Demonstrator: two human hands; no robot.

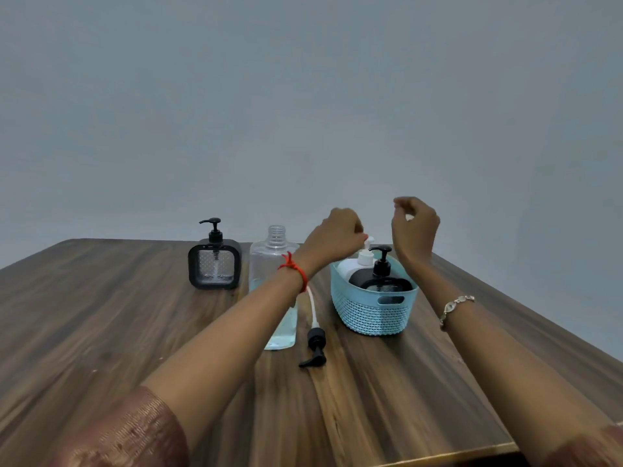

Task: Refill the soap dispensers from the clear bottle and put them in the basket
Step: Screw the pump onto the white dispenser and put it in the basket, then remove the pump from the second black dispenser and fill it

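Observation:
A light blue basket [371, 310] stands on the wooden table [135, 332], right of centre. Inside it stand a white dispenser [350, 266] and a black dispenser [382, 276]. My left hand [337, 235] reaches across with curled fingers and pinches the white dispenser's pump head. My right hand [416, 224] hovers above the basket's far rim, fingers curled, holding nothing. The clear bottle [274, 252] stands uncapped behind my left forearm, with bluish liquid low inside. A square black dispenser [214, 267] stands to its left on the table.
A loose black pump with a white tube [316, 343] lies on the table between the clear bottle and the basket. A plain wall rises behind the table's far edge. The table's front edge runs under my forearms.

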